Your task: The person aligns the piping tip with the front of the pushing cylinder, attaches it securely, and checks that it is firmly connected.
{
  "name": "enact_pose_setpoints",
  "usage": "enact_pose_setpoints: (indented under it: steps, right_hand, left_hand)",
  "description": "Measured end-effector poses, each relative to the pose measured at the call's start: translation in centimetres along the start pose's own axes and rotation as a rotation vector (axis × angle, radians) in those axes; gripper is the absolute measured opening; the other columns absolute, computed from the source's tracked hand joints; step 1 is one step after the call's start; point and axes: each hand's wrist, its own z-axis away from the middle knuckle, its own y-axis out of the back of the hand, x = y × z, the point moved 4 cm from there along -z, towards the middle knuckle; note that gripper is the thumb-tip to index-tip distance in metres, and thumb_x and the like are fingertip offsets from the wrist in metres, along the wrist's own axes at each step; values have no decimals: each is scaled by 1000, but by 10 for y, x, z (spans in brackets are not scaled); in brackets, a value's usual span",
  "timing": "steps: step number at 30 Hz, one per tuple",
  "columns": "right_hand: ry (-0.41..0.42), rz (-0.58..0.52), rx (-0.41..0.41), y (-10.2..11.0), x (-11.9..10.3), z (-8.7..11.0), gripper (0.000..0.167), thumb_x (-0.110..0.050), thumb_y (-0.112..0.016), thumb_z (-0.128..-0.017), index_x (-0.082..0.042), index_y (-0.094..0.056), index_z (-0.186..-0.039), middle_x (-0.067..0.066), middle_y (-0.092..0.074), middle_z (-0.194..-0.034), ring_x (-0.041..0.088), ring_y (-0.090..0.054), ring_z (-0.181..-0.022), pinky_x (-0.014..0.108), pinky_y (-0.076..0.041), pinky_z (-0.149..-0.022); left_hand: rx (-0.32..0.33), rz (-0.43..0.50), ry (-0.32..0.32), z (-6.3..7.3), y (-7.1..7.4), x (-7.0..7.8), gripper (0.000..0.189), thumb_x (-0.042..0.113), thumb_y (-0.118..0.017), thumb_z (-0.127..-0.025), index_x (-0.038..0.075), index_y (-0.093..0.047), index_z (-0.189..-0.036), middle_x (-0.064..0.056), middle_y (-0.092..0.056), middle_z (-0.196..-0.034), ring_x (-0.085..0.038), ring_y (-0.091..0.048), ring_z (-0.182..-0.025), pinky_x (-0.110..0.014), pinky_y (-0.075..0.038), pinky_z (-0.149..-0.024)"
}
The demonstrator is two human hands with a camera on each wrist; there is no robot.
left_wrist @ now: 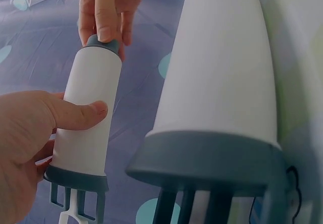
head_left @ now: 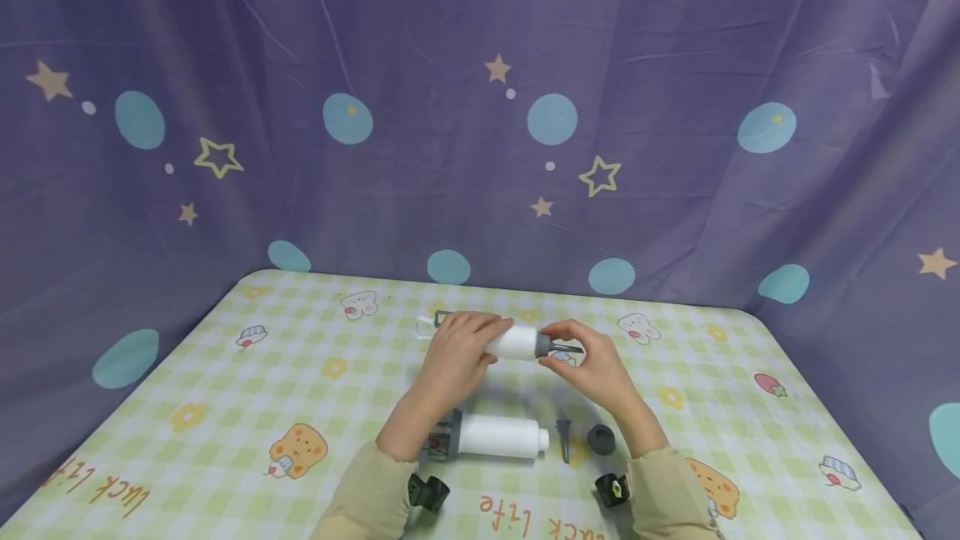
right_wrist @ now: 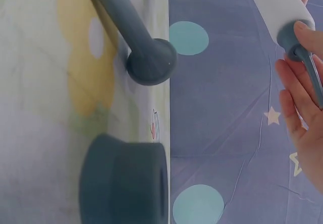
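Note:
A syringe-like press with a white barrel point(head_left: 516, 342) is held sideways above the table. My left hand point(head_left: 459, 354) grips this barrel, thumb lying across it in the left wrist view. Behind that hand stick out the grey finger loops point(left_wrist: 96, 204) and a white plunger. At the other end my right hand point(head_left: 597, 369) pinches the grey cap point(right_wrist: 287, 36) between thumb and fingers. From the cap a slim grey nozzle point(right_wrist: 311, 75) points out past the fingers.
A second white press point(head_left: 498, 437) of the same kind lies nearer me on the checked tablecloth point(head_left: 247, 423). To its right are a loose grey nozzle point(head_left: 564, 437) and a round grey cap point(head_left: 602, 439). A purple curtain point(head_left: 450, 65) hangs behind the table.

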Motion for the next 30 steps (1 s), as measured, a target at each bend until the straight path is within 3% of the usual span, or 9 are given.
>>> enact_pose_setpoints:
  steps: [12, 22, 27, 30]
  right_hand:
    - [-28, 46, -14, -5, 2, 0, 28, -22, -69, -81, -11, -62, -106, 2, -68, -99, 15, -64, -89, 36, -51, -80]
    - [-108, 30, -86, -6, 9, 7, 29, -23, -67, -83, -11, -61, -109, 5, -67, -103, 21, -64, -95, 43, -51, -79]
    - [-131, 50, -143, -5, 13, 0, 30, -24, -66, -83, -12, -61, -110, 4, -67, -103, 22, -63, -97, 41, -52, -78]
    - [-170, 45, -190, -6, 19, -5, 33, -25, -66, -83, -12, -60, -113, 6, -66, -104, 26, -62, -100, 33, -54, -70]
  left_hand:
    - [36, -44, 18, 0, -2, 4, 55, 13, -80, -65, 19, -62, -117, 1, -63, -111, -19, -56, -102, -36, -41, -90]
    - [-50, -54, 42, 4, -14, 6, 53, 17, -79, -68, 20, -61, -118, 2, -63, -111, -18, -55, -102, -35, -42, -85]
    - [-121, -34, 62, -2, -21, 0, 52, 20, -78, -70, 20, -60, -119, 1, -62, -112, -19, -56, -102, -36, -42, -86]
    - [-184, 10, 96, -5, -28, -5, 51, 21, -76, -72, 20, -60, -120, 0, -62, -113, -20, -56, -102, -38, -42, -87]
